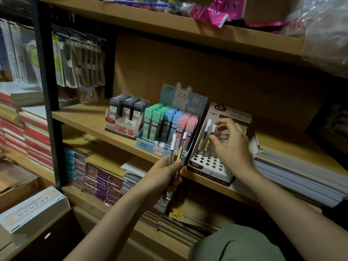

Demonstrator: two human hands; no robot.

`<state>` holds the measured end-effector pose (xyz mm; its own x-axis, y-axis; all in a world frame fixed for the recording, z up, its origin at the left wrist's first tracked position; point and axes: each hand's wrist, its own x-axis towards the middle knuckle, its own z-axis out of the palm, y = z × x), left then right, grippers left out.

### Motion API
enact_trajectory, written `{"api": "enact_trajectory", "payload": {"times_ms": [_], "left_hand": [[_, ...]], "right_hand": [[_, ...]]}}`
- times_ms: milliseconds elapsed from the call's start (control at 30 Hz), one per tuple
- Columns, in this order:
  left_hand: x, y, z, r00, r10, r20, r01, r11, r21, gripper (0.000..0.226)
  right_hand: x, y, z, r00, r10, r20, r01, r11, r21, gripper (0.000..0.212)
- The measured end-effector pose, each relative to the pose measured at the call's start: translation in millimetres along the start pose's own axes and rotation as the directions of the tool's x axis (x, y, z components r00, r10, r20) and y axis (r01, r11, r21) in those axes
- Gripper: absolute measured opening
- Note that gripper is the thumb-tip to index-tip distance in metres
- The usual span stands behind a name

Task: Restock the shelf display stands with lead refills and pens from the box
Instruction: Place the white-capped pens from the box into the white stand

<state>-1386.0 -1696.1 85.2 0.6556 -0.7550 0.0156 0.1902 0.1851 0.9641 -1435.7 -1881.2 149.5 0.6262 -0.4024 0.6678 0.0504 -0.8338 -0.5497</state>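
On the light wooden middle shelf [84, 117] three cardboard display stands are placed side by side. At the left is a white and red display box of dark grey lead refill cases [126, 114]. Just beside it is a blue display stand with a rabbit picture [183, 99], full of lead refill cases in pastel green, blue and pink [169, 121]. At the right, touching the blue stand, is a white pen display stand with rows of round holes [211, 162] and a tall back card. Two pens with white caps [206, 136] stand tilted in the rear holes of this stand; most front holes have nothing in them. The right hand [230, 144] is over the white stand, and its thumb and fingers pinch the right one of these two pens near the cap. The left hand [165, 174] is in front of the shelf edge, below the blue stand, and it grips a small bundle of clear pens with white caps [177, 147], which point upward. To the right of the white stand a stack of notebooks with grey and white edges [301, 166] lies flat on the same shelf. On the lower shelf there are more stacked notebooks [105, 178]. At the bottom left a brown cardboard box [47, 240] is partly visible; I cannot tell what is inside.
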Motion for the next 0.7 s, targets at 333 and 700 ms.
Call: {"api": "enact_trajectory", "payload": {"times_ms": [333, 700], "left_hand": [[-7.2, 4.0, 8.9, 0.994, 0.098, 0.047, -0.100, 0.994, 0.038, 0.014], [-12.2, 7.3, 25.9, 0.976, 0.211, 0.053, -0.218, 0.958, 0.188, 0.016]], "right_hand": [[-9.1, -5.7, 0.6, 0.999, 0.051, -0.015, -0.052, 0.995, -0.088, 0.038], [-23.5, -40.2, -8.8, 0.983, 0.080, 0.167, -0.111, 0.977, 0.183, 0.035]]}}
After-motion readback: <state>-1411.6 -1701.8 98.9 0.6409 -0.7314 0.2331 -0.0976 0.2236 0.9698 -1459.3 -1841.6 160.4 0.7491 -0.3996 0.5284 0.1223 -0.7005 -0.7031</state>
